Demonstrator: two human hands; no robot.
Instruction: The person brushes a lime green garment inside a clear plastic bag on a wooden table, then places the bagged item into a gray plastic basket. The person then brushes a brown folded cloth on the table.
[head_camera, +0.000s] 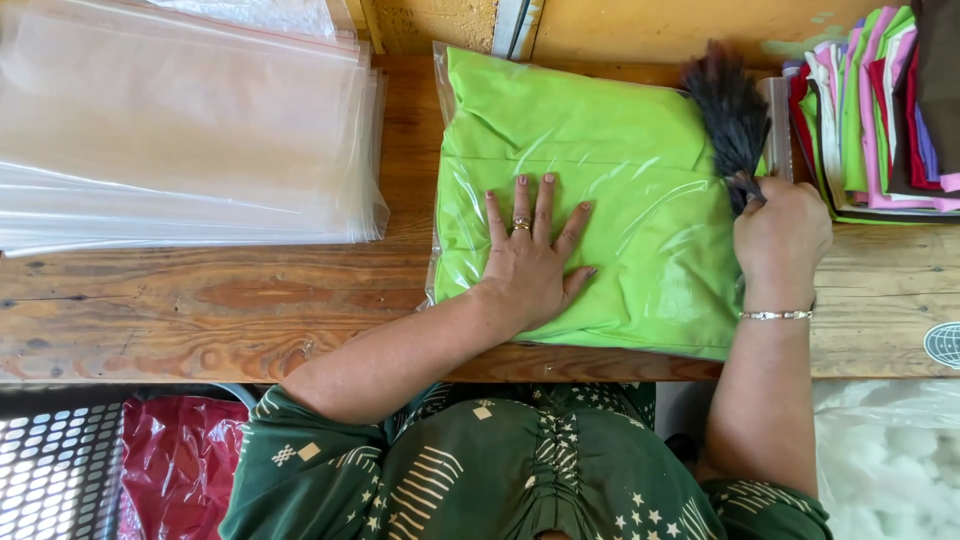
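Note:
A folded lime-green garment in a clear plastic bag (620, 150) lies on the wooden table (230, 300) in front of me. My left hand (533, 255) presses flat on the bag's lower middle, fingers spread, a ring on one finger. My right hand (780, 235), with a bracelet at the wrist, is closed around the handle of a dark bristle brush (728, 110). The bristles rest on the bag's upper right corner, near its open edge.
A thick stack of empty clear plastic bags (180, 130) lies at the left of the table. Folded garments in several colours (880, 110) are piled at the right edge. Below the table are a red plastic bag (180, 460) and a white sack (890, 460).

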